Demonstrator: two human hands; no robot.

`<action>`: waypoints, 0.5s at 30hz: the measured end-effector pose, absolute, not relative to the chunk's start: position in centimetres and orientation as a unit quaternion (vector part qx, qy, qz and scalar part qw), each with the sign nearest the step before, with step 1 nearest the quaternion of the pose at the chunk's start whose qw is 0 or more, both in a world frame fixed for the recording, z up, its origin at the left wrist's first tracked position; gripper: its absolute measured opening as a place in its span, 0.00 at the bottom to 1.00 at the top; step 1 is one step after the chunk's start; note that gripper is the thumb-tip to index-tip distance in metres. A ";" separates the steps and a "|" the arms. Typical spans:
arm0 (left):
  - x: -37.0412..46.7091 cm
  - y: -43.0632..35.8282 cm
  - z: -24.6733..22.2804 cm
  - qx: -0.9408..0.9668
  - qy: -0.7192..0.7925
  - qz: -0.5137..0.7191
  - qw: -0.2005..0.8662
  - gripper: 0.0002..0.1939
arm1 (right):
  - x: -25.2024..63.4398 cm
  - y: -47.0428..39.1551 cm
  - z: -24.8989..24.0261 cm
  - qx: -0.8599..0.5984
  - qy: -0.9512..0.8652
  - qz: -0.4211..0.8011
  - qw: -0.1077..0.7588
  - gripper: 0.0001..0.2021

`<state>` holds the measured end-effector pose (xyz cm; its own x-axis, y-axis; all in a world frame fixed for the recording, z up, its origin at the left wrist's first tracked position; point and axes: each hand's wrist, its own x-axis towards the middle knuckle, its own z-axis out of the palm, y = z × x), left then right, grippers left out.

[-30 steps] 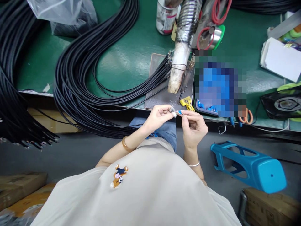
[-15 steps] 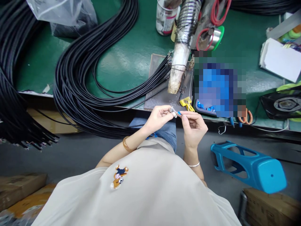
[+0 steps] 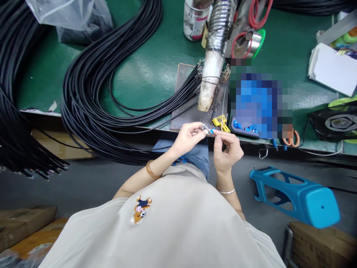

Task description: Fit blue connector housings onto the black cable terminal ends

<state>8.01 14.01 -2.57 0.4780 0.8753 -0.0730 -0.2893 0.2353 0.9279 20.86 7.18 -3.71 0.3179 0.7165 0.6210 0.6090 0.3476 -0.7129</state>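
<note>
At the bench's front edge, my left hand (image 3: 190, 138) pinches a small clear and metallic piece (image 3: 205, 128). A small blue piece (image 3: 211, 131) sits between the two hands, against the fingertips of my right hand (image 3: 229, 149), whose thumb and index finger are closed on it. Just beyond them lies a yellow tool (image 3: 221, 122) on a dark board (image 3: 180, 118). Black cables (image 3: 92, 108) curve in from the left, their ends resting on the board. A tray (image 3: 245, 132) with blue pieces is to the right, partly pixelated.
A flexible metal duct (image 3: 213, 67) hangs over the board. Orange-handled scissors (image 3: 291, 137) lie at the green bench's (image 3: 147, 78) edge. Behind are a jar (image 3: 195, 22) and a wire spool (image 3: 255, 44). A small fan (image 3: 338, 121) stands right, above a blue stool (image 3: 306, 201).
My right hand has shifted slightly left and its fingertips have come off the blue piece a little, so more of it shows. The view has moved slightly.
</note>
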 end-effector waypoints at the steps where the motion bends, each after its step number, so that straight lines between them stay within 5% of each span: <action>1: 8.1 14.0 -2.6 0.466 0.312 0.405 0.722 0.16 | 20.9 7.3 -3.8 -0.580 -0.560 0.070 0.587 0.03; 6: 8.3 14.3 -3.0 0.470 0.308 0.415 0.716 0.16 | 21.3 7.8 -4.2 -0.600 -0.541 0.129 0.575 0.00; 15: 8.7 14.9 -3.6 0.487 0.336 0.417 0.690 0.19 | 21.4 8.5 -4.5 -0.583 -0.636 -0.011 0.505 0.04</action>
<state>8.67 14.88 -3.60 0.4267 0.9025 -0.0590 -0.2480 0.1795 0.9520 21.40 8.48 -4.46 0.1898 0.7299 0.6566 0.7530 0.3210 -0.5745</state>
